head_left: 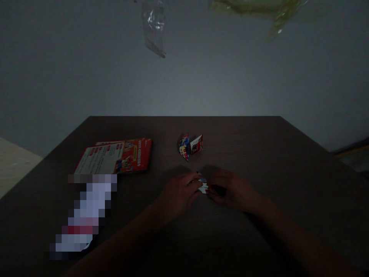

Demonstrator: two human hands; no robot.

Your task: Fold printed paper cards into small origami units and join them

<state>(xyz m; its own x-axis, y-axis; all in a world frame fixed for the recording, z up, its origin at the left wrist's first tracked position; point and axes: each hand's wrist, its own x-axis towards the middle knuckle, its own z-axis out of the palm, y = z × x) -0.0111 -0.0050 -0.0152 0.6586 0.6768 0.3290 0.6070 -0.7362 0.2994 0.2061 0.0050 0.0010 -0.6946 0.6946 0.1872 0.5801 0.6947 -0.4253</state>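
Both hands meet low over the middle of the dark table, around a small piece of printed paper [203, 187] in white and blue. My left hand [180, 192] pinches its left side with closed fingers. On the other side, the curled fingers of my right hand [230, 190] close on its right edge. Much of the paper is hidden by the fingers, and the light is dim. Just beyond the hands stand two small folded paper pieces: a blue, red and white one [184, 147] and a red and white one [196, 144].
Red printed booklets [135, 156] lie stacked at the left of the table [236, 134]. In front of them is a blurred-out pale object [86, 215], beside my left forearm. The wall behind carries a clear plastic pouch [155, 29] and yellowish tape [253, 9].
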